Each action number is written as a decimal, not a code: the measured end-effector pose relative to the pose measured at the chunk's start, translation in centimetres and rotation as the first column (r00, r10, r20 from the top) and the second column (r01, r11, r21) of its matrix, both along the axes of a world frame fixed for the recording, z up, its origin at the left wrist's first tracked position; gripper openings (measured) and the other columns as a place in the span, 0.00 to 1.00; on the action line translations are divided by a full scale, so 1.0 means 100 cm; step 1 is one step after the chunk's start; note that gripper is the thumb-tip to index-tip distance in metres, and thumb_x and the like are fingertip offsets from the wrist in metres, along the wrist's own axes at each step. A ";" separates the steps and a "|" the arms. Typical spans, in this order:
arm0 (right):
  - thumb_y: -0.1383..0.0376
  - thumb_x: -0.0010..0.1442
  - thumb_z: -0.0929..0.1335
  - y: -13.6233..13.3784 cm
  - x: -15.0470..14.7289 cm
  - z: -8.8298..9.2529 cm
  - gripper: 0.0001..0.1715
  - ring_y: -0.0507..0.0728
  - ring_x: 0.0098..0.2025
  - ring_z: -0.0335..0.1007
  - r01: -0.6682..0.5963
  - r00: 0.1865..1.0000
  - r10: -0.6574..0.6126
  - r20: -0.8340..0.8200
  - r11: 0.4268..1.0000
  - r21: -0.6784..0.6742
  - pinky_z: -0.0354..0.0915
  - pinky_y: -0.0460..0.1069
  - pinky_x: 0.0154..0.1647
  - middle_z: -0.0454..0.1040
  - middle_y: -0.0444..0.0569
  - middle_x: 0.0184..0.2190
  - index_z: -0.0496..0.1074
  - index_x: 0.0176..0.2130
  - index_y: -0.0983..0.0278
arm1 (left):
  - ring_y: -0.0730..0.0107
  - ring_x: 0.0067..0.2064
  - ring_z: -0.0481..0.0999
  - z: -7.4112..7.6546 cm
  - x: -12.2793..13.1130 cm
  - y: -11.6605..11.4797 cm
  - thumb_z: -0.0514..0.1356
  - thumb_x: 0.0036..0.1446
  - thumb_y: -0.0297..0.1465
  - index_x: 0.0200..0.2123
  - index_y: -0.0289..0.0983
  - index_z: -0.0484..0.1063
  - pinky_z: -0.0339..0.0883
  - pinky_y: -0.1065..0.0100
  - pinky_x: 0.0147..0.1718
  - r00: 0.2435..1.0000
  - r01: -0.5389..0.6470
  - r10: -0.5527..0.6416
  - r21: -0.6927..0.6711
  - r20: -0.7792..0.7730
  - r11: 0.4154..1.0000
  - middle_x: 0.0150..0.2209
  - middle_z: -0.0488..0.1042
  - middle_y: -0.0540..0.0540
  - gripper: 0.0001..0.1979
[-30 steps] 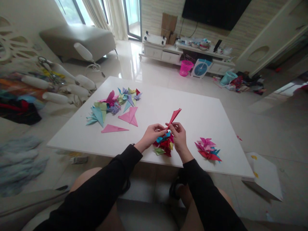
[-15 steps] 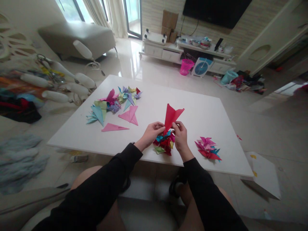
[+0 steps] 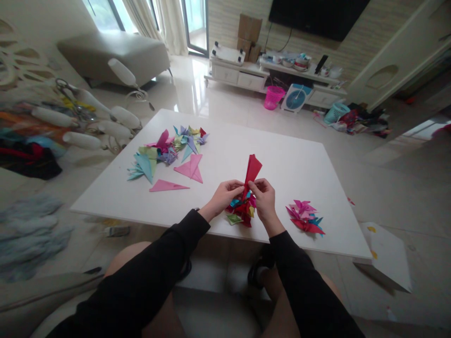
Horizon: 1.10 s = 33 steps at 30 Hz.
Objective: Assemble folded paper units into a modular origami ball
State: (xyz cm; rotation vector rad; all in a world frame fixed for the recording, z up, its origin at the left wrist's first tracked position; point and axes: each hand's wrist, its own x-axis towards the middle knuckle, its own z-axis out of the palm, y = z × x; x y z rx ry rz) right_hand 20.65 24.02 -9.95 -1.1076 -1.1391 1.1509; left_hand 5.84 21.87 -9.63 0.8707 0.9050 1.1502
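Observation:
My left hand [image 3: 226,194] and my right hand [image 3: 263,196] meet over the near edge of the white table [image 3: 282,155]. Both pinch the lower end of a red folded paper piece [image 3: 252,170] that stands upright between them, its point away from me. Right beneath my hands lies a small heap of folded coloured papers [image 3: 240,211], partly hidden by my fingers.
A pile of pink, red and blue folded papers [image 3: 304,218] lies at the near right. Pink triangles [image 3: 190,169] and several pastel folded pieces [image 3: 165,150] spread over the far left. A white sheet [image 3: 385,256] sticks out past the table's right corner. A sofa, TV stand and baskets stand behind.
The red paper opened wide half a second ago and is now folded narrow again, standing more upright. Both hands stayed in place over the small heap.

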 end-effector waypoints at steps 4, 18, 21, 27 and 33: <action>0.55 0.49 0.79 0.002 0.002 -0.004 0.19 0.52 0.29 0.66 0.019 1.000 -0.020 0.024 1.000 0.020 0.63 0.47 0.31 0.71 0.40 0.26 0.70 0.29 0.61 | 0.73 0.31 0.76 -0.001 0.002 -0.001 0.72 0.48 0.37 0.38 0.31 0.78 0.70 0.70 0.34 1.000 0.024 -0.024 0.007 -0.017 1.000 0.32 0.79 0.45 0.18; 0.60 0.49 0.77 -0.004 -0.005 0.006 0.11 0.55 0.31 0.71 0.048 0.997 -0.051 0.063 0.997 0.054 0.67 0.49 0.32 0.77 0.46 0.29 0.76 0.32 0.62 | 0.72 0.34 0.79 0.018 0.003 -0.002 0.71 0.42 0.20 0.38 0.31 0.76 0.74 0.69 0.38 0.979 -0.180 0.182 0.029 -0.096 0.983 0.32 0.80 0.45 0.16; 0.60 0.48 0.77 -0.007 -0.006 0.002 0.12 0.54 0.31 0.71 0.095 0.995 -0.097 0.025 0.994 0.058 0.67 0.49 0.33 0.76 0.44 0.27 0.75 0.31 0.63 | 0.73 0.32 0.78 0.017 0.004 -0.006 0.70 0.44 0.19 0.37 0.31 0.76 0.73 0.69 0.36 0.979 -0.170 0.170 0.008 -0.109 0.985 0.30 0.79 0.46 0.15; 0.61 0.48 0.78 -0.011 -0.006 -0.004 0.14 0.52 0.29 0.69 0.172 0.985 -0.169 -0.044 0.984 0.053 0.64 0.48 0.33 0.74 0.41 0.27 0.73 0.32 0.63 | 0.74 0.31 0.77 0.010 0.006 -0.002 0.70 0.40 0.16 0.36 0.31 0.75 0.72 0.69 0.36 0.993 -0.082 0.081 -0.003 -0.091 0.997 0.29 0.78 0.48 0.17; 0.61 0.48 0.78 -0.006 -0.012 -0.009 0.16 0.52 0.30 0.69 0.137 0.988 -0.136 -0.068 0.991 0.010 0.65 0.48 0.34 0.73 0.40 0.28 0.71 0.32 0.62 | 0.74 0.28 0.76 0.006 -0.002 0.007 0.71 0.39 0.16 0.38 0.32 0.74 0.70 0.69 0.31 0.989 -0.058 0.050 -0.055 -0.137 0.997 0.28 0.76 0.50 0.21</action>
